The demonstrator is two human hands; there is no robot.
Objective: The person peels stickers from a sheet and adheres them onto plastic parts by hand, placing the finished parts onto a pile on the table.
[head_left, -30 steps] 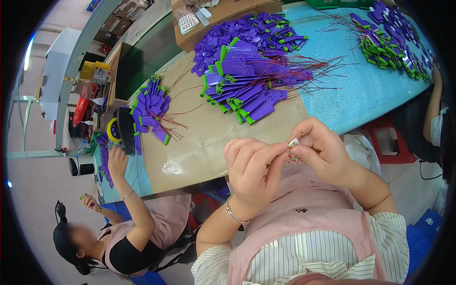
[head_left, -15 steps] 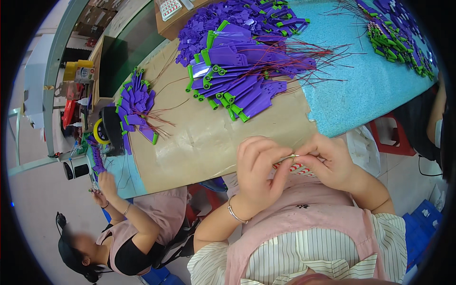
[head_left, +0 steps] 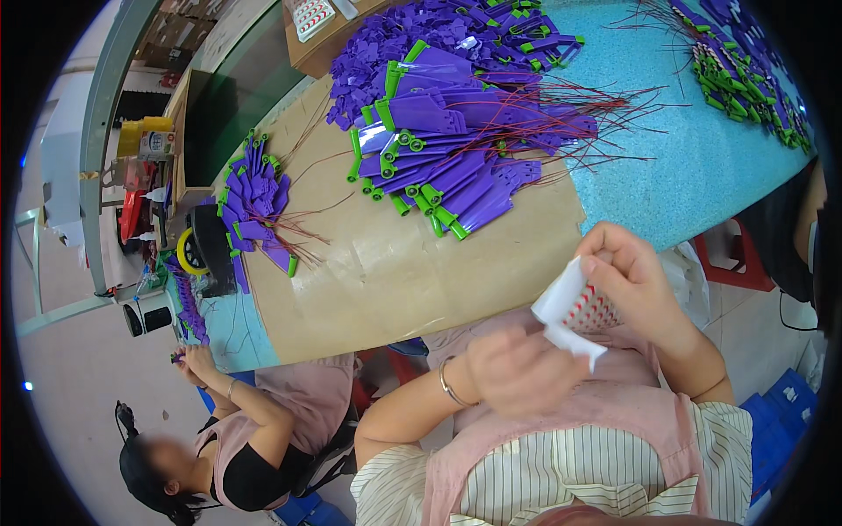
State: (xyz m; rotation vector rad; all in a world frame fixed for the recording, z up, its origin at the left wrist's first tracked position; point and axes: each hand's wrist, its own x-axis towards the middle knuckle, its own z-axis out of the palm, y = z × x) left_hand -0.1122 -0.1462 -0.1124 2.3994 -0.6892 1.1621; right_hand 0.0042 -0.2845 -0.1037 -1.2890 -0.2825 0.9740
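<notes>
My right hand [head_left: 631, 276] pinches a sheet [head_left: 598, 309] by its upper edge, above my lap in front of the table edge. The sheet is white with rows of red marks, and its left side curls over to show a plain white face. A torn-looking white flap [head_left: 574, 344] sticks out at its lower end. Just below that flap is my left hand [head_left: 517, 373], smeared by motion. Whether its fingers grip the flap cannot be made out.
Purple blades with green ends and red wires [head_left: 447, 149] lie piled on the brown-covered table [head_left: 377, 280]. Smaller piles lie at left [head_left: 254, 202] and far right [head_left: 745, 83]. A co-worker [head_left: 254, 430] sits at left, holding something small. A red stool [head_left: 737, 259] stands at right.
My hands were together at the sheet's edge. Now they are apart: the right has risen to the right with the sheet, the left has dropped lower, and the sheet's white face shows.
</notes>
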